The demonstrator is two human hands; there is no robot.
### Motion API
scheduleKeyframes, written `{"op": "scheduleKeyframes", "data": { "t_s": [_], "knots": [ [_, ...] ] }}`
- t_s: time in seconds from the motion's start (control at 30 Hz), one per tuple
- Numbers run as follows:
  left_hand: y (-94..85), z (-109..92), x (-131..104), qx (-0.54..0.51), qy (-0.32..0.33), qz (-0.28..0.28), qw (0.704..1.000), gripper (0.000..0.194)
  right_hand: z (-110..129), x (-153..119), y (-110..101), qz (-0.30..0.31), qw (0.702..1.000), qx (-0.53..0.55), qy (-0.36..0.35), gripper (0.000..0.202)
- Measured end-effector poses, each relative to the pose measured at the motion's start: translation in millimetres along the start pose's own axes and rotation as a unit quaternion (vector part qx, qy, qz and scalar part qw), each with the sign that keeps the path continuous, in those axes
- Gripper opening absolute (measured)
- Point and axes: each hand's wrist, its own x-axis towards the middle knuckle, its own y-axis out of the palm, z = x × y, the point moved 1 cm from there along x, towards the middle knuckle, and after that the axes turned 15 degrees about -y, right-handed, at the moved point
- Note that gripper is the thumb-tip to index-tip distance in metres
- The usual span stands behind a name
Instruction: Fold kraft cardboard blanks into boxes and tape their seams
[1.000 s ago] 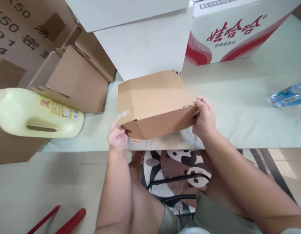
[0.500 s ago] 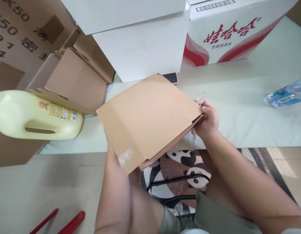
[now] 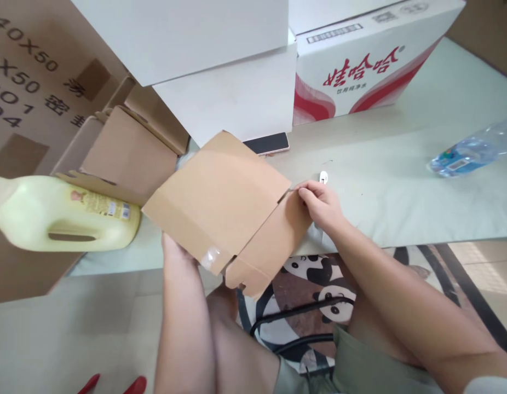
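Note:
A brown cardboard box point(image 3: 220, 194), folded flat in part, is held between my hands above the table's front edge. One side flap point(image 3: 270, 241) with a notched end is folded out toward my lap. My right hand point(image 3: 322, 203) pinches the upper right corner of that flap between thumb and fingers. My left hand point(image 3: 177, 253) is under the lower left edge of the cardboard, its fingers hidden beneath it. A patch of clear tape point(image 3: 211, 256) shines on the box's near corner. Just beyond my right hand lies a small white object point(image 3: 323, 177).
A dark phone point(image 3: 266, 144) lies before the white cartons point(image 3: 232, 98). A red-and-white carton point(image 3: 352, 82) stands behind. At left are folded cardboard boxes point(image 3: 128, 148) and a pale yellow jug point(image 3: 68, 219) on its side. A plastic bottle point(image 3: 462, 156) lies at right on the table cloth point(image 3: 393, 186).
The side flap has swung outward from the box's edge and now lies open. My right hand has moved left with it. The small white object and more of the phone have come into sight.

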Motion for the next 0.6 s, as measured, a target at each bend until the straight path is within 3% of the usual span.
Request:
{"op": "scheduleKeyframes", "data": {
  "t_s": [0.1,0.17,0.27,0.33,0.43,0.5,0.6],
  "knots": [
    [5.5,2,-1,-0.021,0.011,0.018,1.0,0.036,0,1,0,-0.065,0.996,-0.051,-0.043,0.033],
    [5.8,3,0,-0.038,0.022,0.031,0.999,0.037,-2,2,-1,-0.109,0.994,-0.01,-0.002,0.046],
    [6.2,4,1,-0.037,0.029,0.047,0.998,0.032,-3,4,0,-0.052,0.977,0.171,0.116,0.053],
    [7.5,6,0,-0.041,0.055,0.056,0.996,0.034,0,4,1,-0.002,0.954,0.258,0.155,0.054],
    [9.0,9,-2,-0.044,0.084,0.088,0.992,0.041,3,2,1,-0.032,0.943,0.282,0.176,0.052],
    [7.2,13,-1,-0.039,0.07,0.075,0.994,0.029,3,-2,0,-0.06,0.944,0.271,0.179,0.05],
    [2.2,18,3,-0.052,0.046,0.03,0.997,0.013,4,-11,1,-0.014,0.95,0.265,0.163,0.05]
  ]
}}
